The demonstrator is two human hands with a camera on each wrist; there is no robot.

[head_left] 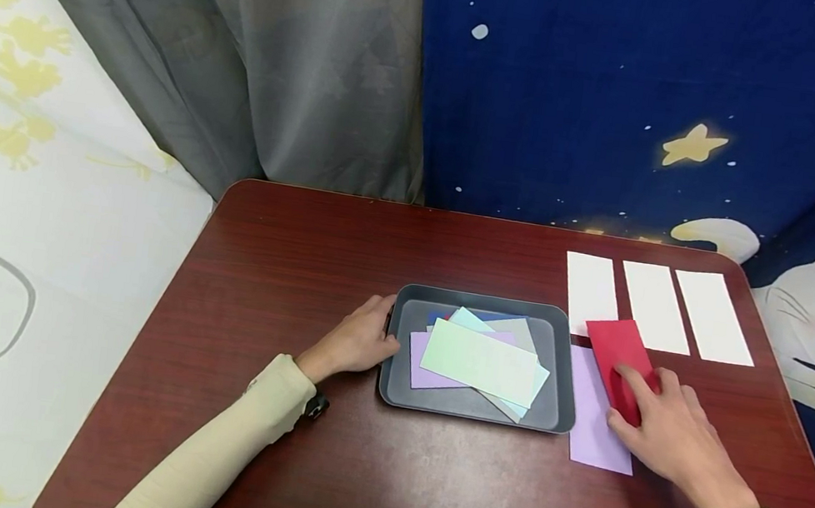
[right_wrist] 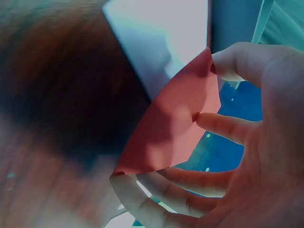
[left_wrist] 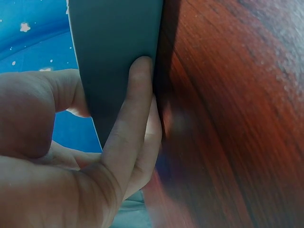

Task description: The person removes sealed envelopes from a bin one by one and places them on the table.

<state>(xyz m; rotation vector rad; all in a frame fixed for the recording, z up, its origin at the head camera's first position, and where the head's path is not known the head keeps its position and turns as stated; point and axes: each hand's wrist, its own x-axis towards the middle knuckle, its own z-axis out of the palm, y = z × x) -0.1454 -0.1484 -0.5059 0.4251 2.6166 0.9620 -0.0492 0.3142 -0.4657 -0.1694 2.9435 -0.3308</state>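
Observation:
My left hand [head_left: 356,340] grips the left end of a dark grey tray [head_left: 396,387], thumb at the rim and fingers along the outer wall, as the left wrist view shows. Several paper cards lie overlapping in the tray, a pale green card [head_left: 478,363] on top. In my right hand [head_left: 681,436] is a red card [head_left: 611,348], held by its edges between thumb and fingers. It bows slightly in the right wrist view, with the index fingertip on its face. Beneath it, a lilac card [head_left: 601,435] lies on the table just right of the tray.
Three white cards [head_left: 654,307] lie in a row at the table's back right; the red card overlaps the corner of the leftmost one. The brown table [head_left: 287,249] backs onto a grey curtain [head_left: 338,70] and a blue starry curtain [head_left: 544,119].

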